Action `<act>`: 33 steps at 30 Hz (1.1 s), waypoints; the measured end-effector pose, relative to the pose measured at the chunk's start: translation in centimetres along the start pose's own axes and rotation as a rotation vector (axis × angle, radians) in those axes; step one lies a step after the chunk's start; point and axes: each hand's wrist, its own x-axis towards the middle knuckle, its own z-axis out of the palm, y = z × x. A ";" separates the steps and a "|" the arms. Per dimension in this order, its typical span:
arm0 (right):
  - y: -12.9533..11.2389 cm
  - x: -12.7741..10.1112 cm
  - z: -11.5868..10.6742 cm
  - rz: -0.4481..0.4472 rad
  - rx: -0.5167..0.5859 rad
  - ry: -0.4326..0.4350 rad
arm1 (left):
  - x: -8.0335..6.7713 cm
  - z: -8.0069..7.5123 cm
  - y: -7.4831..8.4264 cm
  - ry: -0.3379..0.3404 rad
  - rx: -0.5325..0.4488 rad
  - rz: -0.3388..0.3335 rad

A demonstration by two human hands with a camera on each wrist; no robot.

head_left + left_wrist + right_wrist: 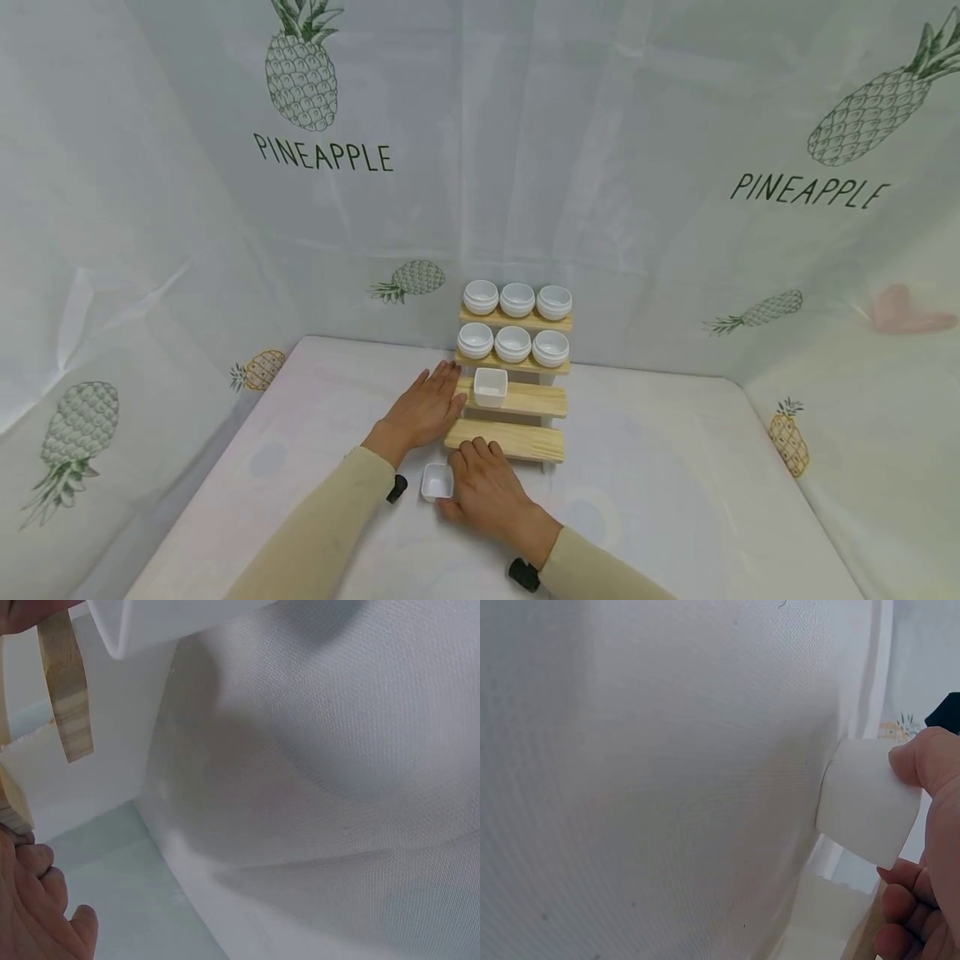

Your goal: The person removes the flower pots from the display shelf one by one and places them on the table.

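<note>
A small white square cup (437, 482) sits on the table in front of the tiered wooden stand (517, 442). My right hand (489, 493) pinches this cup, its thumb against one side and its fingertips at the far edge in the right wrist view, where the cup's side wall (866, 799) shows. My left hand (426, 407) lies along the stand's left end, fingers mostly straight and touching it. In the left wrist view that hand (41, 900) is beside the end of a wooden slat (67, 690). Another white square cup (491, 388) stands on the second step from the bottom, near its left end.
Several round white bowls (513, 343) stand in rows on the two upper steps. Behind the table (652, 467) hangs a pale cloth (570, 167) printed with pineapples, which also rises at both sides. Black wrist straps (523, 575) show at the sleeves.
</note>
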 end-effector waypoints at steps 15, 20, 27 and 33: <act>0.0 0.1 -0.2 0.016 0.063 -0.022 | 0.0 0.2 -0.3 0.014 -0.017 0.000; 1.5 0.2 -2.3 0.043 0.147 -0.006 | -0.1 0.5 -0.5 0.005 -0.033 0.005; 6.9 2.1 -5.2 0.112 0.163 0.227 | -0.1 0.6 -0.5 0.016 -0.039 -0.004; 9.9 3.0 -5.0 0.155 0.089 0.205 | -0.1 0.3 -0.2 0.008 -0.052 0.006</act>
